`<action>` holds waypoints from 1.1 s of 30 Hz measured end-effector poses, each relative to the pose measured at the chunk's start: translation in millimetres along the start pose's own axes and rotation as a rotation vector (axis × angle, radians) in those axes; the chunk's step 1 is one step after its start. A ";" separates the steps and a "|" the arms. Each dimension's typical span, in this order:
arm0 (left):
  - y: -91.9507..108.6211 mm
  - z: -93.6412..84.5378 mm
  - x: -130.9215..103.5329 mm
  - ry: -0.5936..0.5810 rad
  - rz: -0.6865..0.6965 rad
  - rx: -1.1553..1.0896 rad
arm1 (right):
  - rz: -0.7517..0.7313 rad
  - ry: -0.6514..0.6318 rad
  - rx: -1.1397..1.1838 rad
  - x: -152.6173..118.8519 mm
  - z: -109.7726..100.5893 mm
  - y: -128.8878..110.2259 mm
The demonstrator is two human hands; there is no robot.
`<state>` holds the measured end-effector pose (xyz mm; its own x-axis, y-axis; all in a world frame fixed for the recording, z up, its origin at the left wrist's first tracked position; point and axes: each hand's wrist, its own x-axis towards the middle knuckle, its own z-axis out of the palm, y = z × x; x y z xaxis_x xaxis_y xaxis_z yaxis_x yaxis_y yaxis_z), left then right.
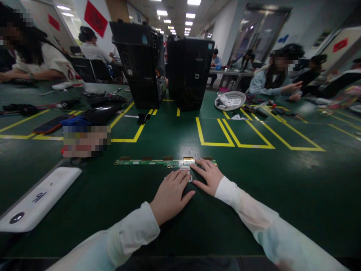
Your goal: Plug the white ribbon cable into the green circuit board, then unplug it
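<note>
A long, narrow green circuit board (143, 162) lies across the green table, with copper-coloured flaps along its far edge. My left hand (172, 195) rests palm down just in front of it, fingers stretched out and thumb apart. Its fingertips touch or cover a small white piece (185, 168) at the board's near edge; part of that piece is hidden. Over the board's right end, my right hand (209, 176) is spread flat, its fingertips on the board and its thumb toward my left hand. Neither hand is closed around anything.
At the left lies a white rounded device (42, 199). Two black computer towers (141, 71) stand at the back. A white basket (230, 101) holding pale parts is at the right rear. Cables and tools lie at the sides; yellow tape (217, 144) marks the table. People sit nearby.
</note>
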<state>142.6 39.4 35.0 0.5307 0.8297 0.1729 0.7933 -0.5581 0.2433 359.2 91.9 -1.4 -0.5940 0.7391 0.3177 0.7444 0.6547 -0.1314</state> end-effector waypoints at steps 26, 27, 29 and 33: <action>-66.3 -2.4 -133.9 0.281 -0.353 0.085 | -0.181 -0.090 0.063 5.8 -8.7 -12.0; -65.0 -2.8 -132.5 0.280 -0.356 0.088 | -0.173 -0.104 0.051 6.2 -8.9 -13.2; -61.3 -4.9 -126.3 0.276 -0.369 0.096 | -0.158 -0.124 0.028 6.7 -7.8 -14.3; -56.3 -7.7 -115.6 0.263 -0.386 0.121 | -0.148 -0.136 0.014 4.9 -5.0 -13.0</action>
<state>34.3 -25.3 8.7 0.1098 0.9370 0.3315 0.9546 -0.1923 0.2274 348.1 86.2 6.5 -0.7330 0.6486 0.2047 0.6421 0.7592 -0.1065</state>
